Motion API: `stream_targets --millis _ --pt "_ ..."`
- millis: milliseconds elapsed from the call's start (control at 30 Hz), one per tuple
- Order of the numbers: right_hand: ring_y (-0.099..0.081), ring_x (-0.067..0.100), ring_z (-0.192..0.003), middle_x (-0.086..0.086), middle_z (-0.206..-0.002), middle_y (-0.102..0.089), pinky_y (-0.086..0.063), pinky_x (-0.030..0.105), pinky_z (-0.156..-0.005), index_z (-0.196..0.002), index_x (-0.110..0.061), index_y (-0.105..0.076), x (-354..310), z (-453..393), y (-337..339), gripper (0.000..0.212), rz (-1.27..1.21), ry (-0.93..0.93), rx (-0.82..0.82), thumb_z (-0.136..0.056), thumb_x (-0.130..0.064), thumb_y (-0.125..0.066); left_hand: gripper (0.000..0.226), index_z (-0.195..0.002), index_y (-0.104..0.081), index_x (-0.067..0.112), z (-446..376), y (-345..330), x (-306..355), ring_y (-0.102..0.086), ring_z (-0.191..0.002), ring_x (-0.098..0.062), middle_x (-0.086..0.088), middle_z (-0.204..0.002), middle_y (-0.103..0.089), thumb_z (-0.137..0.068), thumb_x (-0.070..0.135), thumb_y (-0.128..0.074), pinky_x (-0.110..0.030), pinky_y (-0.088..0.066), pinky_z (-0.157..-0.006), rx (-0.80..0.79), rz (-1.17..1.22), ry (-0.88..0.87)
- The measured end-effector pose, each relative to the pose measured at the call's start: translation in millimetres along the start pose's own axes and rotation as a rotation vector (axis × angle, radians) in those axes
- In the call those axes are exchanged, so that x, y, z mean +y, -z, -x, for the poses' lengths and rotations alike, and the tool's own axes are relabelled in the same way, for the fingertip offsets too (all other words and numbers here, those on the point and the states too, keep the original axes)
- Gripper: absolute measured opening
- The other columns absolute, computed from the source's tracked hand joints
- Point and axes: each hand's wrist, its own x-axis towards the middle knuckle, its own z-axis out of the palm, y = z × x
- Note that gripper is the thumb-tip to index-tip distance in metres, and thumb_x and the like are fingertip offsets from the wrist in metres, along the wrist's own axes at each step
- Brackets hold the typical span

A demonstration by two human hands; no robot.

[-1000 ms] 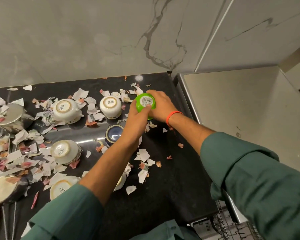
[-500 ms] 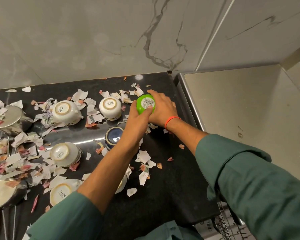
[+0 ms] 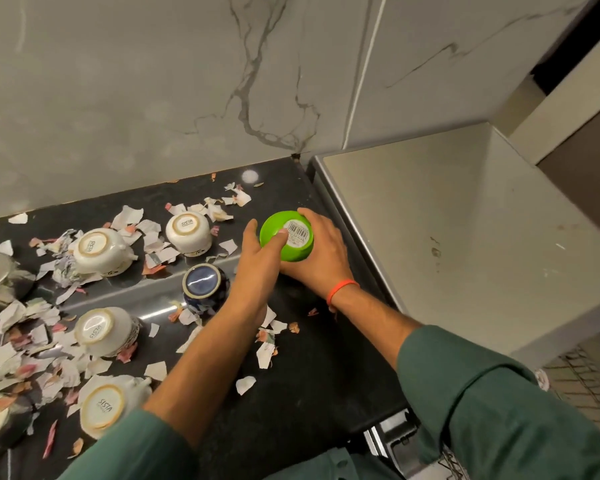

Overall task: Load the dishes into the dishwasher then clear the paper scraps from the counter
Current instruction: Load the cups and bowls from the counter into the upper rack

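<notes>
On a black counter (image 3: 309, 386) strewn with torn paper scraps (image 3: 264, 353), one green bowl (image 3: 284, 249) sits upside down near the right edge, a barcode sticker on its base. Both hands grasp it: the left hand (image 3: 260, 261) curls around its near left side, with a fingertip on the base, and the right hand (image 3: 317, 252) wraps its far and right side. An orange band (image 3: 342, 289) circles the right wrist. Four white cups (image 3: 189, 233) lie upturned to the left, their bases printed with a brand name. One dark blue cup (image 3: 205, 284) sits inverted just beside the left wrist. Two steel vessels (image 3: 0, 282) show partly at the left edge. A wire dishwasher rack (image 3: 582, 386) appears at lower right.
</notes>
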Motion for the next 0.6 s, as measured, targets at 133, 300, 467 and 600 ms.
stream_targets --millis 133,300,467,600 --pt "-0.049 0.012 -0.127 -0.008 -0.138 -0.052 -0.038 0.029 -0.11 -0.142 -0.029 -0.048 12 22 17 0.097 -0.043 0.023 0.068 -0.057 -0.044 -0.093 0.072 -0.16 -0.026 0.027 7 -10 -12 -0.053 -0.133 -0.015 0.002 -0.153 -0.045 -0.099 0.035 -0.063 -0.029 -0.042 -0.1 -0.055 0.029 0.037" --pt "-0.044 0.008 -0.129 -0.007 -0.139 -0.051 -0.036 0.022 -0.11 -0.143 -0.027 -0.047 22 47 45 0.099 -0.097 0.008 0.116 -0.057 -0.036 -0.095 0.045 -0.138 -0.053 0.023 23 -31 -17 -0.072 -0.109 -0.016 -0.004 -0.124 -0.071 -0.096 0.028 -0.07 -0.029 -0.055 -0.084 -0.144 0.071 0.013" --pt "-0.046 0.01 -0.129 -0.007 -0.139 -0.051 -0.042 0.029 -0.11 -0.144 -0.028 -0.045 41 72 75 0.1 -0.136 -0.028 0.162 -0.058 -0.036 -0.095 0.039 -0.132 -0.059 0.022 42 -59 -21 -0.073 -0.105 -0.021 -0.006 -0.117 -0.074 -0.095 0.02 -0.071 -0.023 -0.055 -0.066 -0.202 0.059 -0.004" --pt "-0.049 0.011 -0.127 -0.005 -0.137 -0.053 -0.042 0.033 -0.109 -0.143 -0.025 -0.047 65 95 105 0.099 -0.151 -0.046 0.214 -0.058 -0.037 -0.094 0.025 -0.125 -0.062 0.022 59 -91 -30 -0.074 -0.095 -0.016 -0.001 -0.106 -0.078 -0.1 0.017 -0.062 -0.024 -0.055 -0.066 -0.286 0.04 0.018"
